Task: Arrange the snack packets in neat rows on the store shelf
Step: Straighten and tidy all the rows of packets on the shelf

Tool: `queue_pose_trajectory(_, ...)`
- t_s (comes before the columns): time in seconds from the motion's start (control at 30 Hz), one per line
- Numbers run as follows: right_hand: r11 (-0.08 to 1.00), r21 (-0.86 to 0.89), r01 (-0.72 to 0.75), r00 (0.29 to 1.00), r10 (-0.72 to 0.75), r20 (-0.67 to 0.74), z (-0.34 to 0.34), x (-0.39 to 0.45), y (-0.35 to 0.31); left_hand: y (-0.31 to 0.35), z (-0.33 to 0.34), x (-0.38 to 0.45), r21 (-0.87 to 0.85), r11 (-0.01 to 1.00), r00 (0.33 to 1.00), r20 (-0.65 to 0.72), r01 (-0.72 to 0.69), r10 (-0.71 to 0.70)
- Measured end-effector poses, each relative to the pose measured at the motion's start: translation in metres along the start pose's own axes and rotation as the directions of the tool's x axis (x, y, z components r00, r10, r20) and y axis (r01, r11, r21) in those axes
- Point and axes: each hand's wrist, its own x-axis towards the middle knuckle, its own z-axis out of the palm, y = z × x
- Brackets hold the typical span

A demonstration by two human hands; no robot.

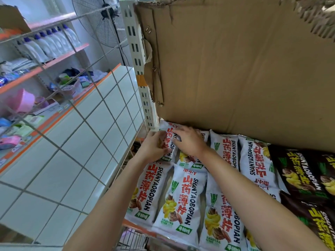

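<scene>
White snack packets with red lettering lie flat in rows on the shelf (pixel 139 225). Both my hands are at the back left corner, on one white packet (pixel 169 136). My left hand (pixel 153 148) grips its left edge, and my right hand (pixel 189 142) presses down on its top and right side. More white packets (pixel 181 201) lie in front of it and to the right. Black packets (pixel 306 174) with yellow lettering fill the right end of the shelf.
A large cardboard sheet (pixel 235 66) hangs over the back of the shelf. A slotted shelf upright (pixel 139 66) stands at the left corner. A wire grid panel (pixel 76 98) closes the left side, with a tiled wall, other shelves and a fan (pixel 101 20) beyond.
</scene>
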Motion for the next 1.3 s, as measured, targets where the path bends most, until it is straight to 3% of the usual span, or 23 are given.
queue_pose_trajectory(0.07,0.993,0.118,0.0,1.0,0.001,-0.007,-0.006,-0.002,0.001,0.0,0.001,0.0,0.028,0.999,0.999,-0.028,0.024,-0.023)
queue_pose_trajectory(0.13,0.978,0.204,-0.043,0.996,0.059,-0.07,-0.017,-0.008,0.007,0.006,0.003,-0.002,0.127,0.992,0.99,-0.14,0.007,0.011)
queue_pose_trajectory(0.23,0.967,0.111,-0.231,0.963,0.243,-0.114,-0.035,-0.027,0.021,0.025,0.008,-0.005,0.135,0.989,0.958,-0.272,-0.058,0.094)
queue_pose_trajectory(0.37,0.941,-0.06,-0.332,0.937,0.336,0.098,-0.04,-0.053,0.029,0.054,0.027,-0.001,0.268,0.96,0.993,-0.067,-0.077,0.098)
queue_pose_trajectory(0.5,0.926,0.036,-0.375,0.92,0.367,0.138,-0.029,-0.058,0.026,0.07,0.036,0.004,0.349,0.937,0.998,0.056,0.008,-0.029)
queue_pose_trajectory(0.7,0.865,0.228,-0.447,0.895,0.427,0.131,-0.023,-0.064,0.032,0.061,0.037,-0.003,-0.067,0.998,0.998,0.059,-0.023,0.027)
queue_pose_trajectory(0.9,0.779,0.47,-0.414,0.903,0.418,0.102,-0.023,-0.073,0.035,0.058,0.039,-0.009,-0.265,0.962,0.996,0.039,-0.072,0.086)
queue_pose_trajectory(1.03,0.65,0.614,-0.448,0.874,0.464,0.147,-0.026,-0.07,0.037,0.052,0.037,-0.009,-0.502,0.864,0.995,0.101,0.043,0.008)
queue_pose_trajectory(1.1,0.665,0.587,-0.461,0.875,0.45,0.178,-0.03,-0.066,0.037,0.052,0.033,-0.008,-0.547,0.829,0.989,0.141,0.116,-0.046)
queue_pose_trajectory(1.17,0.724,0.508,-0.466,0.883,0.414,0.22,-0.034,-0.062,0.036,0.056,0.028,-0.007,-0.452,0.887,0.987,0.157,0.096,-0.027)
queue_pose_trajectory(1.23,0.798,0.385,-0.464,0.885,0.395,0.247,-0.035,-0.063,0.034,0.061,0.021,-0.009,-0.161,0.986,0.987,0.15,-0.033,0.058)
queue_pose_trajectory(1.3,0.876,0.27,-0.399,0.911,0.348,0.22,-0.031,-0.067,0.03,0.061,0.018,-0.011,0.105,0.987,0.98,0.169,-0.122,0.104)
